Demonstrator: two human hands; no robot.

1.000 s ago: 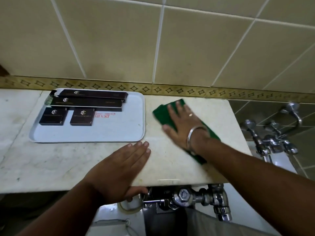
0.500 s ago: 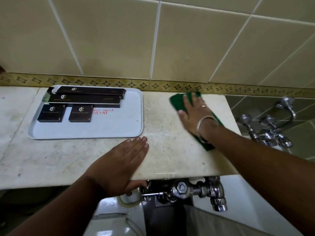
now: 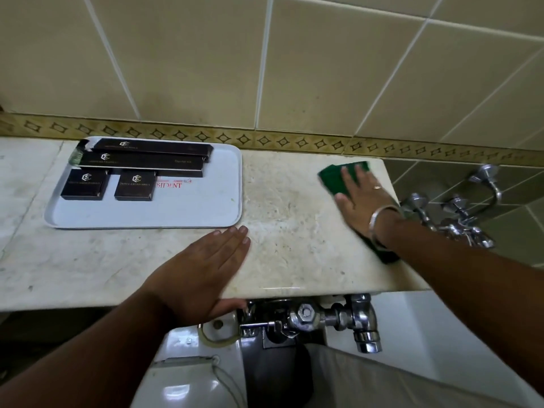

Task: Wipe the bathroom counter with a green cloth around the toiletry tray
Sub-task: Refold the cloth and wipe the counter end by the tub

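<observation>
Pressing the green cloth (image 3: 335, 178) flat with spread fingers, the right hand (image 3: 363, 194) sits well right of the toiletry tray (image 3: 188, 210), nearer the left hand (image 3: 203, 269).

The left hand (image 3: 203, 269) lies flat, palm down, fingers together and pointing far-right, thumb hooked under at the near side. The right hand (image 3: 363, 198) reaches farther right, fingers spread flat and pressing down, a bangle circling its wrist.

Dim, warm light with soft shadows. The right hand (image 3: 363, 195) is smeared by motion blur. Wall tiles (image 3: 323, 63) bend at the edges; chrome pipework (image 3: 332, 315) glints.
</observation>
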